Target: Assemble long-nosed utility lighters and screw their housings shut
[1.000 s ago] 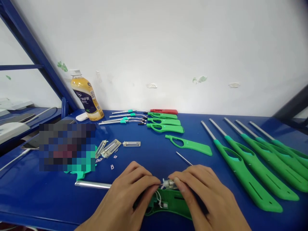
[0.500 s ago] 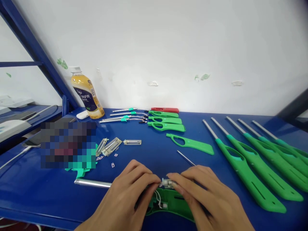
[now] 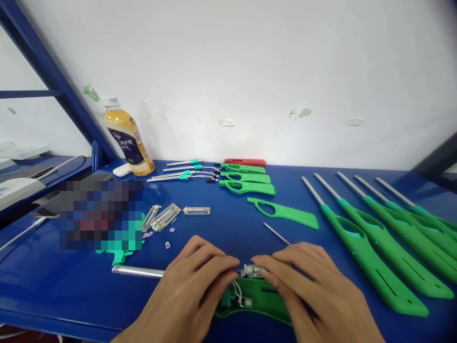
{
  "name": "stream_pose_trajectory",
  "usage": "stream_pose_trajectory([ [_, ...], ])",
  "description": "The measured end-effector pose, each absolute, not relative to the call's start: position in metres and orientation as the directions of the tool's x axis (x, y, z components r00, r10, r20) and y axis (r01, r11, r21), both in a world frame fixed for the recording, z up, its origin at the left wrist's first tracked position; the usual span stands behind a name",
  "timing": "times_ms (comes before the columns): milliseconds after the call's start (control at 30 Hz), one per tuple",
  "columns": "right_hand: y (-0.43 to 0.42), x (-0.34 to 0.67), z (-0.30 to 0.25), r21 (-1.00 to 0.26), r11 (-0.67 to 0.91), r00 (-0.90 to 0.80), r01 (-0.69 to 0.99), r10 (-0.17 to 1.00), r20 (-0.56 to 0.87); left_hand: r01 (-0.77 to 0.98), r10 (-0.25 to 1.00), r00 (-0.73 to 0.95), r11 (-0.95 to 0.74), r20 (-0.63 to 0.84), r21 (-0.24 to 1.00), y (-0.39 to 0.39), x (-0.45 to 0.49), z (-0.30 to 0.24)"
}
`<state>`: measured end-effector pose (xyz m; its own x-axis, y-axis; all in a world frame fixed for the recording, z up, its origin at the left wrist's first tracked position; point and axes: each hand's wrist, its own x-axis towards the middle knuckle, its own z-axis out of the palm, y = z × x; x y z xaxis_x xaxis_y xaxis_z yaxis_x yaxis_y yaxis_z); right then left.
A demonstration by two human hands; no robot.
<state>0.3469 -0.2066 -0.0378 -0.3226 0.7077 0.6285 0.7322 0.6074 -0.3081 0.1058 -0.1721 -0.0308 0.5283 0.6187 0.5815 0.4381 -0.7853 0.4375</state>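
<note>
An open green lighter handle half [image 3: 257, 297] lies at the near edge of the blue table [image 3: 228, 224], with white wires and a small clear part [image 3: 254, 270] at its top. My left hand [image 3: 191, 286] is curled over its left end, fingers pressed on the body where a steel tube [image 3: 137, 272] sticks out leftward. My right hand [image 3: 310, 290] pinches the clear part between fingertips and covers the handle's right side.
Several assembled green long lighters [image 3: 367, 257] lie at the right. A loose green handle half [image 3: 285, 214] and thin rod [image 3: 276, 234] sit ahead. More handle halves [image 3: 246, 178], tube parts, clear tanks [image 3: 166, 216] and a juice bottle [image 3: 128, 143] stand farther back left.
My fingertips have shifted slightly on the clear part; the handle half sits a little more exposed. Everything else on the table stays where it was.
</note>
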Motion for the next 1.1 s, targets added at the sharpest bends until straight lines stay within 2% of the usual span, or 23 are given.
stream_pose_trajectory([
  [200, -0.205, 0.349, -0.037, -0.319, 0.592, -0.314, 0.740, 0.723, 0.616, 0.454, 0.678, 0.512, -0.735, 0.528, 0.503, -0.174, 0.108, -0.028],
  [333, -0.205, 0.349, -0.034, -0.304, 0.601, -0.330, 0.739, 0.717, 0.614, 0.454, 0.674, 0.521, -0.738, 0.523, 0.500, -0.174, 0.109, -0.027],
  [667, -0.204, 0.344, -0.027, -0.221, 0.646, -0.330, 0.731, 0.617, 0.715, 0.449, 0.654, 0.533, -0.756, 0.536, 0.477, -0.175, 0.108, -0.026],
  [900, -0.205, 0.345, -0.027, -0.200, 0.646, -0.341, 0.737, 0.610, 0.715, 0.452, 0.638, 0.529, -0.770, 0.561, 0.450, -0.174, 0.110, -0.027],
  [1100, -0.206, 0.347, -0.028, -0.226, 0.631, -0.359, 0.742, 0.659, 0.661, 0.445, 0.623, 0.537, -0.782, 0.569, 0.436, -0.175, 0.109, -0.026],
])
